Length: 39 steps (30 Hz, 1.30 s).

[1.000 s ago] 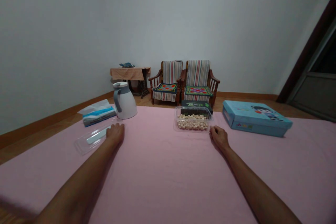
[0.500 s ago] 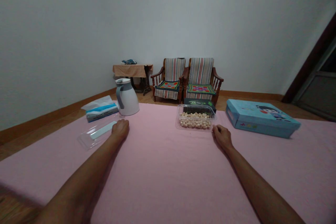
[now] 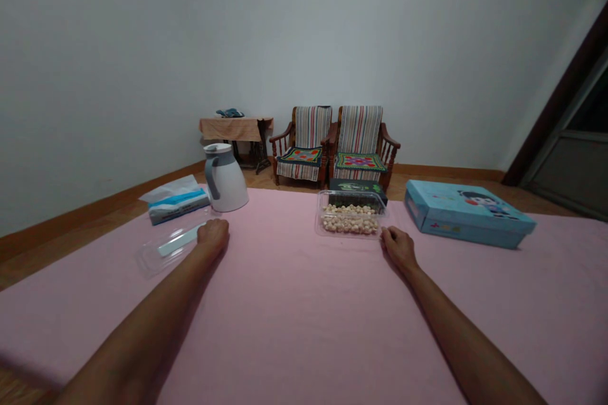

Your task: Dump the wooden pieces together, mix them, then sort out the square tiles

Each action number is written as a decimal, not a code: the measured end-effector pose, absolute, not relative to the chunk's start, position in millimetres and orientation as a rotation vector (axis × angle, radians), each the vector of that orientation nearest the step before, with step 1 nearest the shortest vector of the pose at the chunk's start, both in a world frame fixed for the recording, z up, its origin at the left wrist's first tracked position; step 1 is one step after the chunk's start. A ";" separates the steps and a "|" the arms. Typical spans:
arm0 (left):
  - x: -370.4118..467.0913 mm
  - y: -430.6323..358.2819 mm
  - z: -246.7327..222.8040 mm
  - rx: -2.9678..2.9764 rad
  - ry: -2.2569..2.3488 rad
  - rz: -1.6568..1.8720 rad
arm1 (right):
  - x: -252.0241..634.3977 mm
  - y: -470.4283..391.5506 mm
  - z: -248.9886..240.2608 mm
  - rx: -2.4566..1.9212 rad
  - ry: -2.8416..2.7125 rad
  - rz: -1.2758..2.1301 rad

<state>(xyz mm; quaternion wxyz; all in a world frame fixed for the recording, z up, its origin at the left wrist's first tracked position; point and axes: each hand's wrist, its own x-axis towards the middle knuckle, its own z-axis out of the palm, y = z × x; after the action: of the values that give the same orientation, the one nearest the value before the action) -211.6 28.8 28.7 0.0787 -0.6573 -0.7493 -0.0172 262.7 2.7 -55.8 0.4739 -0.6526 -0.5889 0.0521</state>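
On the pink-covered table, my left hand [image 3: 213,235] rests as a closed fist at the right end of a clear plastic lid or tray [image 3: 151,258]. A pale strip [image 3: 178,243] lies in that tray, its near end partly covered by my knuckles. My right hand [image 3: 398,247] is also curled into a fist, close by the right front corner of a clear plastic box [image 3: 319,225]. Inside the box is a layer of round, cream-coloured seeds or nuts [image 3: 351,220]. Nothing shows between the fingers of either hand.
A white and grey jug [image 3: 230,185] and a tissue pack [image 3: 177,199] stand at the back left of the pink cloth [image 3: 304,304]. A dark box [image 3: 358,186] is behind the seeds, and a light-blue cardboard box [image 3: 465,212] lies at right. Beyond are two wooden armchairs [image 3: 308,155].
The whole view has shifted slightly, with things appearing a little further left. Both fists keep their places beside the tray and the box.
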 end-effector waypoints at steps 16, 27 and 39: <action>-63.4 -88.1 100.7 -2.828 -1.318 -0.367 | 208.3 -38.5 -8.0 -0.949 -1.820 -0.038; -60.6 -83.7 106.4 -2.928 -1.215 -0.905 | 153.3 -60.8 -1.5 -0.778 -2.001 -0.195; -84.9 -26.6 15.3 -2.381 -2.240 -2.059 | 180.2 -37.1 12.3 -1.077 -1.276 0.442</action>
<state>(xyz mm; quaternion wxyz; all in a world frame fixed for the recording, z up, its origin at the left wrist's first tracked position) -84.9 -26.6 15.3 -0.3531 -0.5766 -0.5424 -0.4987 180.2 -37.1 12.3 0.6499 -0.4739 -0.5615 0.1945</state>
